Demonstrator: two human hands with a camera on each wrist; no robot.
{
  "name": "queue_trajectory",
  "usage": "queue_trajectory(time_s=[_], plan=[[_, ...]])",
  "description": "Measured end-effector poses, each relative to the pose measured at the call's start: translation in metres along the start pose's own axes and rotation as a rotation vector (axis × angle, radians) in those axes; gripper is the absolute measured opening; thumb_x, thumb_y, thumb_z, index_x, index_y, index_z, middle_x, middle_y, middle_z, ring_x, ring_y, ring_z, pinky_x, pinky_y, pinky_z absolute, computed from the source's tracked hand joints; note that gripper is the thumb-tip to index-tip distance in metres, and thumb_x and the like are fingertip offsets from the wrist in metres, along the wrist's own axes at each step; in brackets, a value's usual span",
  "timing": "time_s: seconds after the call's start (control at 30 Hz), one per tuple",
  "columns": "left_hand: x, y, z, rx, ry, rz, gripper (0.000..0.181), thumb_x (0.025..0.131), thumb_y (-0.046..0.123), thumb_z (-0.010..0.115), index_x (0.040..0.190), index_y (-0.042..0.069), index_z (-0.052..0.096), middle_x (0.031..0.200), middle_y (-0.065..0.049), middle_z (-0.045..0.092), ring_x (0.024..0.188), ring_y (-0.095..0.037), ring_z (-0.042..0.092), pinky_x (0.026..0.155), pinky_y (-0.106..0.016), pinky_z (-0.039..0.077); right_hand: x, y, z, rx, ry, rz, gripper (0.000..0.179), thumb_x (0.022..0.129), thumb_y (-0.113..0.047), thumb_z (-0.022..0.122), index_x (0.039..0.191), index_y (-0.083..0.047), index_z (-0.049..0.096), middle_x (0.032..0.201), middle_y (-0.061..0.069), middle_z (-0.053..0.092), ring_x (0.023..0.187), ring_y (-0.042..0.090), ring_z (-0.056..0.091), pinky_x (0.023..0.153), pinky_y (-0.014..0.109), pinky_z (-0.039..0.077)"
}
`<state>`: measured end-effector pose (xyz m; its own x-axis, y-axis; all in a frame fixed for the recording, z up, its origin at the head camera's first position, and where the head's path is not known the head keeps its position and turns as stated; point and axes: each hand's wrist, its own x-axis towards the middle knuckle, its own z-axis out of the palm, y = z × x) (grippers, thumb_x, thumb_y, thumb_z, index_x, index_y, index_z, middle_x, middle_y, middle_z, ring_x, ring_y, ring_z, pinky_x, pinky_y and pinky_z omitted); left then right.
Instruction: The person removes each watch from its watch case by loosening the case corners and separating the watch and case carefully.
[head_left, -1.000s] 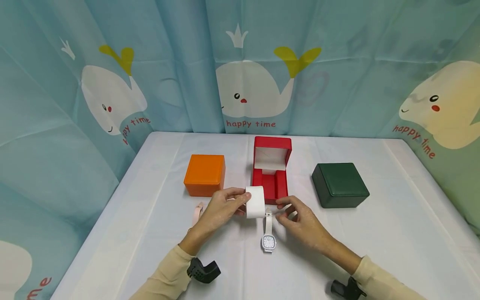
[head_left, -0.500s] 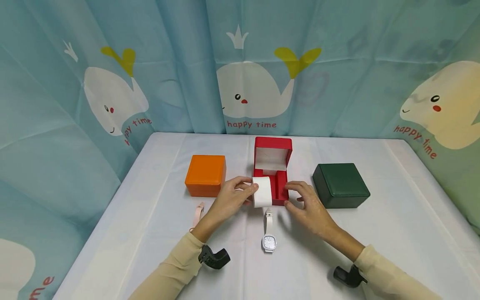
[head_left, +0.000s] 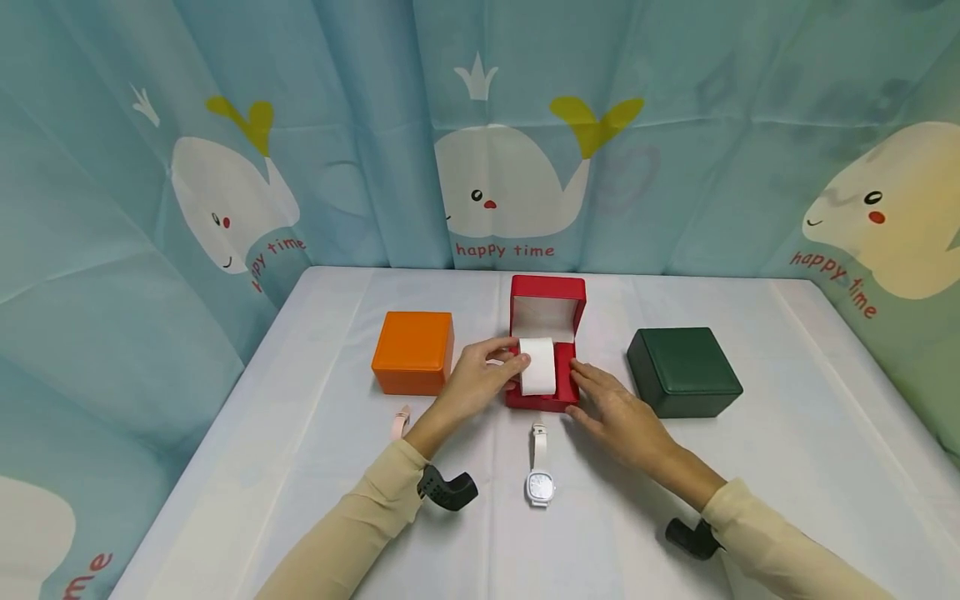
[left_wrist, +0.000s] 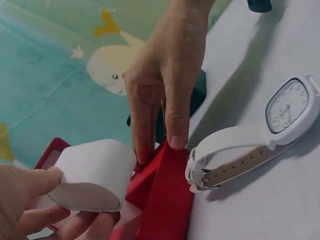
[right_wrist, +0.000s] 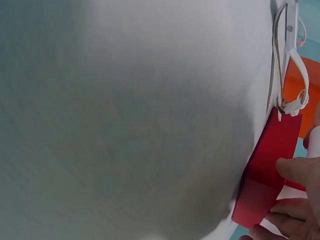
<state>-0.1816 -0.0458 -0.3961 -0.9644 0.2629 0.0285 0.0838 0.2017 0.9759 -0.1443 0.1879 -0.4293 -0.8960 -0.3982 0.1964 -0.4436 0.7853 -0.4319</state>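
My left hand (head_left: 482, 375) pinches a white watch cushion (head_left: 537, 367) between thumb and fingers, over the opened red watch box (head_left: 546, 403). The left wrist view shows the cushion (left_wrist: 95, 172) as a rounded, hollow-ended pillow, held above the box's red compartment. On the box's right front corner rests my right hand (head_left: 618, 417), its thumb on the front wall and its fingers along the side. In the right wrist view the thumb lies against the red box (right_wrist: 265, 170). A white watch (head_left: 539, 475) lies in front of the box, strap buckled into a loop.
A closed orange box (head_left: 412, 350) stands left of the red one, and a closed dark green box (head_left: 684, 371) stands to the right. A pink watch strap (head_left: 401, 422) shows partly behind the left wrist. A patterned curtain (head_left: 360, 167) hangs behind the table.
My left hand has carried the white cushion forward and right, from above the watch to over the red box. My right hand has come onto the box's right side.
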Motion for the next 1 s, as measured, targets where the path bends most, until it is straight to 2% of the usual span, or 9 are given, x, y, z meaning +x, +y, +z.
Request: queue_trajectory(time_s=[0.17, 0.3, 0.4, 0.63, 1.0], plan=[[0.009, -0.001, 0.005, 0.028, -0.026, -0.005, 0.047, 0.101, 0.018, 0.067, 0.139, -0.007, 0.056, 0.113, -0.021, 0.068, 0.093, -0.030, 0.072, 0.080, -0.035, 0.059, 0.003, 0.001, 0.000, -0.121, 0.035, -0.069, 0.057, 0.089, -0.013, 0.080, 0.136, 0.010, 0.058, 0.148, 0.019, 0.051, 0.136, 0.039, 0.046, 0.098, 0.053, 0.049], [0.014, -0.002, 0.008, 0.034, -0.039, -0.012, 0.046, 0.101, 0.017, 0.066, 0.139, -0.007, 0.055, 0.117, -0.022, 0.067, 0.098, -0.030, 0.071, 0.082, -0.035, 0.059, 0.004, 0.001, -0.001, -0.167, 0.040, -0.091, 0.056, 0.088, -0.015, 0.081, 0.134, 0.009, 0.061, 0.145, 0.019, 0.054, 0.133, 0.039, 0.049, 0.097, 0.052, 0.050], [0.017, -0.002, 0.010, 0.043, -0.055, -0.010, 0.044, 0.101, 0.015, 0.065, 0.138, -0.007, 0.056, 0.120, -0.022, 0.066, 0.102, -0.030, 0.070, 0.084, -0.035, 0.058, 0.004, 0.002, -0.001, -0.180, 0.038, -0.091, 0.056, 0.087, -0.015, 0.081, 0.134, 0.008, 0.061, 0.145, 0.018, 0.055, 0.133, 0.039, 0.049, 0.097, 0.051, 0.051], [0.023, -0.004, 0.011, 0.132, -0.065, 0.019, 0.042, 0.101, 0.015, 0.065, 0.136, -0.008, 0.058, 0.120, -0.021, 0.066, 0.106, -0.030, 0.066, 0.088, -0.034, 0.056, 0.004, 0.002, 0.000, -0.183, 0.037, -0.086, 0.054, 0.088, -0.015, 0.080, 0.133, 0.007, 0.062, 0.144, 0.017, 0.056, 0.133, 0.037, 0.050, 0.097, 0.050, 0.050], [0.026, -0.008, 0.011, 0.145, -0.045, 0.007, 0.040, 0.101, 0.013, 0.065, 0.135, -0.007, 0.059, 0.118, -0.021, 0.067, 0.104, -0.030, 0.067, 0.089, -0.034, 0.056, 0.004, 0.001, 0.001, -0.189, 0.030, -0.069, 0.055, 0.088, -0.016, 0.081, 0.135, 0.006, 0.061, 0.146, 0.016, 0.054, 0.134, 0.037, 0.049, 0.098, 0.050, 0.050]])
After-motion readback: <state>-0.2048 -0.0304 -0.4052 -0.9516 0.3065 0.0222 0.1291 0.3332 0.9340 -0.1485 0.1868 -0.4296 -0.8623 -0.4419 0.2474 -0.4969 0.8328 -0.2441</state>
